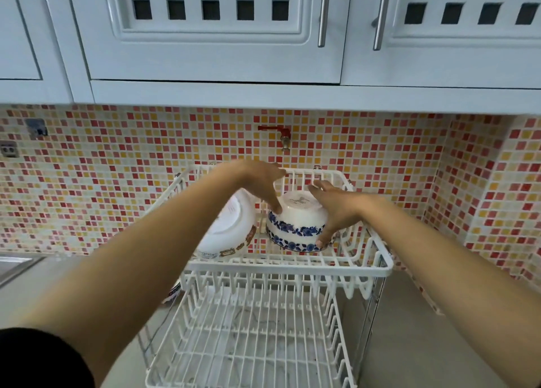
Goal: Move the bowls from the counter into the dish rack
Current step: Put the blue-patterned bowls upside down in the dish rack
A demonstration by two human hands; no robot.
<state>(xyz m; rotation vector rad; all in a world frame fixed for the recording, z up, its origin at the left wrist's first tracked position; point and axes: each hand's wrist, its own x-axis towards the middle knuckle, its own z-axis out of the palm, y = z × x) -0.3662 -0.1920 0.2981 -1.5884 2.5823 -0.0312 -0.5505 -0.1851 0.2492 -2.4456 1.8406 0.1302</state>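
Note:
A white two-tier wire dish rack [292, 266] stands on the counter against the mosaic wall. In its upper tier a white bowl with blue flowers [295, 226] lies upside down. My left hand [263, 182] touches its left side with spread fingers. My right hand [336, 209] cups its right side, thumb at the rim. Left of it in the same tier, a white bowl with a brown-orange pattern [228, 229] leans tilted, bottom facing me. A further blue-patterned dish [174, 291] peeks out behind the rack's left side, mostly hidden.
The rack's lower tier [248, 343] holds nothing. A red wall tap [281, 136] sticks out above the rack. White cupboards [205, 30] hang overhead. A steel sink edge [14, 266] shows at the far left. Grey counter [424, 343] lies right of the rack.

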